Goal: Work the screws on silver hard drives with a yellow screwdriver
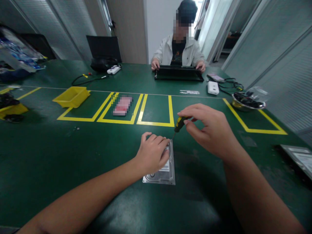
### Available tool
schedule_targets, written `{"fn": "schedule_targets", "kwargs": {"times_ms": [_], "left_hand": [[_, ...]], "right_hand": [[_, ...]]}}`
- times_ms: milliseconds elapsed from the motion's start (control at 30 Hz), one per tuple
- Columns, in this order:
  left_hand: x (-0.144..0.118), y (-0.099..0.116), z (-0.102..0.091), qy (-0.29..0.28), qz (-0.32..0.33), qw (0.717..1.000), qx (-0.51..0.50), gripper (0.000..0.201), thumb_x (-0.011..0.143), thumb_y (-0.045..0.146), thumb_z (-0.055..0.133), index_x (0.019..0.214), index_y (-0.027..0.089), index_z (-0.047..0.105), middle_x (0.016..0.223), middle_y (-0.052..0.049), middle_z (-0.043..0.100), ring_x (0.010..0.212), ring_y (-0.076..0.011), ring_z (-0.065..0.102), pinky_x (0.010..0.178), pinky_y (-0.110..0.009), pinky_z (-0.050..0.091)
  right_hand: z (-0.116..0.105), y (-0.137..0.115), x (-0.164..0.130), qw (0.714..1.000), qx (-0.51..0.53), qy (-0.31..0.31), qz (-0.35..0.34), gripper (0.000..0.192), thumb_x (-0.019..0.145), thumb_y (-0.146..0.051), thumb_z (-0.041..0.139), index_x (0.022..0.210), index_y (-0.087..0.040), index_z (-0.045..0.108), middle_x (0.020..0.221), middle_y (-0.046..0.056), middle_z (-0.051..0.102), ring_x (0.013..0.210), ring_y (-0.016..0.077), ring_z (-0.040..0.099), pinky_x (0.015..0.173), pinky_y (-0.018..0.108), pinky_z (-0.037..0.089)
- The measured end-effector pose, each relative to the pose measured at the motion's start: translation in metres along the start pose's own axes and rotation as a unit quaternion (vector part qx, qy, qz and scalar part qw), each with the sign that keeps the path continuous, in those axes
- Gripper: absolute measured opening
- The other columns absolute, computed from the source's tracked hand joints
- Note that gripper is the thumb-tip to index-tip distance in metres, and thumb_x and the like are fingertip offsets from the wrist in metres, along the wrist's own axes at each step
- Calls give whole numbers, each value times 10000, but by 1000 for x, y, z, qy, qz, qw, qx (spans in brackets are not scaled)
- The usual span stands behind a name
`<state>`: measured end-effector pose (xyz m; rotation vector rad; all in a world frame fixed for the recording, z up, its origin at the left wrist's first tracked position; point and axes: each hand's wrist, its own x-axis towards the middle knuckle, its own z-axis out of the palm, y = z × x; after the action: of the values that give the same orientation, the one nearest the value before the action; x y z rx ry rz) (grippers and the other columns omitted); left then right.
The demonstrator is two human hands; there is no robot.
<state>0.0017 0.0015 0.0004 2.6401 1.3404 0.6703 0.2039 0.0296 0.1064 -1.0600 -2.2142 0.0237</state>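
A silver hard drive (171,169) lies flat on the green table, its label partly covered by my left hand (153,152). The fingers of that hand are curled over the drive's far part, pressing and gripping it. My right hand (209,128) is closed round the handle of a small dark screwdriver with yellow marks (180,123). Its thin shaft points down, with the tip at the drive's far right corner. Whether the tip sits in a screw is too small to tell.
Across the table, a person (179,48) holds a black frame-like panel (179,74). Yellow tape outlines mark the table, with a yellow bin (73,96) at left. A metal bowl of dark items (248,103) and another drive-like device (298,157) are at right.
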Motion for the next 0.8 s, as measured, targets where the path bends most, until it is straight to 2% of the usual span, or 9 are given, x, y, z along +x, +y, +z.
{"fn": "schedule_targets", "kwargs": {"times_ms": [300,433,567,800], "left_hand": [[0,1,-1,-1,1,1000,2,340,888,279,532,1201,220,652,1135,-60,697,1020,-261,592,1041,-527,279],[1,1,0,-3,1,1000,2,341,889,278,532,1205,221,648,1131,-58,697,1018,-261,590,1042,-528,278],[0,1,0,-2,1,1000,2,341,887,281,537,1202,221,651,1127,-64,698,1016,-263,590,1036,-529,281],[0,1,1,-1,0,1000,-5,340,891,280,528,1205,223,646,1137,-64,694,1022,-266,584,1044,-532,272]], "right_hand": [[2,-1,0,1000,-18,7,14,217,868,-182,607,1060,-158,705,947,80,681,850,193,638,741,324,504],[2,0,-1,999,-29,16,17,239,853,-212,642,1082,-152,675,913,69,663,836,202,623,735,332,487],[3,1,-1,999,-32,15,21,184,848,-231,659,1009,-143,681,878,61,651,816,197,614,721,324,476],[2,1,-1,999,-29,16,26,172,838,-215,649,999,-156,667,897,62,663,829,206,628,729,331,487]]}}
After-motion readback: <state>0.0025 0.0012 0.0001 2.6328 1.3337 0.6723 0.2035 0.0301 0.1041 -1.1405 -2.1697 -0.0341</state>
